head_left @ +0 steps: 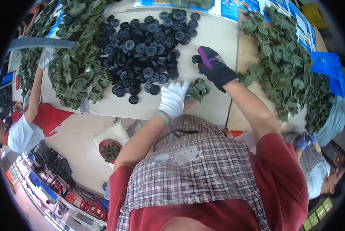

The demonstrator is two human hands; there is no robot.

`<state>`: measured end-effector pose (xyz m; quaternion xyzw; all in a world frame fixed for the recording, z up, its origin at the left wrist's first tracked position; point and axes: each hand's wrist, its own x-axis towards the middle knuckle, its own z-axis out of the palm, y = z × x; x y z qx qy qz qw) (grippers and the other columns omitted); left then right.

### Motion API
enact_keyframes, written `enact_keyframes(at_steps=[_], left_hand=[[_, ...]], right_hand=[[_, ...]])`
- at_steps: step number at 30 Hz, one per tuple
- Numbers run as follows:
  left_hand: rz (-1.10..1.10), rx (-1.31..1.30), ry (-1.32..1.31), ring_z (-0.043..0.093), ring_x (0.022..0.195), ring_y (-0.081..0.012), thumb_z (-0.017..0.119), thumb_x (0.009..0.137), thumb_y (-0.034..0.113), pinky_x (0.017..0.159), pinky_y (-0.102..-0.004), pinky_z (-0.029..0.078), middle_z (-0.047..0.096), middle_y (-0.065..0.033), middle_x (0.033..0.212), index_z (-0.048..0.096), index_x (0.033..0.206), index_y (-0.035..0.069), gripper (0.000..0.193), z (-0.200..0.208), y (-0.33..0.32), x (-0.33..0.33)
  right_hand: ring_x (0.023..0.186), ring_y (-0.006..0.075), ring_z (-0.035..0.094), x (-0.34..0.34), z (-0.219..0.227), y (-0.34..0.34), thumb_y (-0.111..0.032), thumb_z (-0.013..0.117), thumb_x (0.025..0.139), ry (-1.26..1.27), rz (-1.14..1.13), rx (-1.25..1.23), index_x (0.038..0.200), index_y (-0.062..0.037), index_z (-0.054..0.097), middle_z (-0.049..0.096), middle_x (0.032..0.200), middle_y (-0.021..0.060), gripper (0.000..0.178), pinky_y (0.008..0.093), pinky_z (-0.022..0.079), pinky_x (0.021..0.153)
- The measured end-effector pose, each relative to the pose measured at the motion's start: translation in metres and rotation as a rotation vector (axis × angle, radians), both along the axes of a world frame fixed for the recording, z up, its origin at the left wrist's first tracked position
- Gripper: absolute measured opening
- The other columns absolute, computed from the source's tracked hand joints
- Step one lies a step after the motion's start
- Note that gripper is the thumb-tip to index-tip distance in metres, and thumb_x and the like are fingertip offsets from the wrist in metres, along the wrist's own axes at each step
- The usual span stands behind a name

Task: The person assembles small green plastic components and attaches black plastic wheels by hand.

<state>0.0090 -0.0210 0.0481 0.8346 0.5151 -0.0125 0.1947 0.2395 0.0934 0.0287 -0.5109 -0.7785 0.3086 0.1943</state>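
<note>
My left hand (173,99), in a white glove, grips a green plastic toy vehicle body (198,91) by its left side, just above the near edge of the table. A dark round part seems to sit on that body, though its detail is too small to make out. Up and to the right, my right hand (217,68) wears a black and purple glove with bare fingertips. Its fingers close on a black toy wheel (196,59). A large heap of black wheels (145,50) lies left of both hands.
Green plastic parts are piled on the left (74,57) and right (276,57) of the table (214,34). A blue bag (328,69) hangs at the right edge. One co-worker (24,127) reaches in from the left; another (315,165) is at lower right. A red bowl (102,145) stands below.
</note>
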Motion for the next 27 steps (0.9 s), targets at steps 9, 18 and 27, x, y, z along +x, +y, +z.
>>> enact_keyframes(at_steps=[9, 18, 27], left_hand=[[-0.095, 0.014, -0.161, 0.070, 0.095, -0.0344, 0.087, 0.073, 0.026, 0.074, -0.0493, 0.057, 0.070, -0.0119, 0.098, 0.067, 0.108, 0.010, 0.043, -0.031, 0.005, 0.002], [-0.127, -0.021, -0.154, 0.070, 0.095, -0.0350, 0.086, 0.075, 0.023, 0.074, -0.0498, 0.056, 0.070, -0.0124, 0.098, 0.067, 0.105, 0.010, 0.038, -0.030, 0.004, 0.001], [-0.118, -0.021, -0.183, 0.068, 0.096, -0.0351, 0.086, 0.077, 0.024, 0.075, -0.0493, 0.056, 0.069, -0.0127, 0.100, 0.065, 0.111, 0.008, 0.043, -0.038, 0.003, -0.003]], right_hand=[[0.105, 0.0380, 0.068, 0.032, 0.072, -0.060, -0.016, 0.080, 0.083, -0.070, 0.317, -0.141, 0.121, -0.0048, 0.067, 0.070, 0.111, 0.0174, 0.041, 0.0476, 0.056, 0.089], [0.104, 0.0398, 0.066, 0.014, 0.067, -0.067, -0.024, 0.078, 0.078, -0.390, 0.398, -0.095, 0.109, -0.0109, 0.067, 0.068, 0.107, 0.0179, 0.035, 0.0522, 0.054, 0.089], [0.110, 0.0402, 0.065, 0.015, 0.067, -0.062, -0.027, 0.076, 0.092, -0.133, 0.298, -0.157, 0.120, -0.0047, 0.067, 0.069, 0.113, 0.0183, 0.037, 0.0486, 0.053, 0.094]])
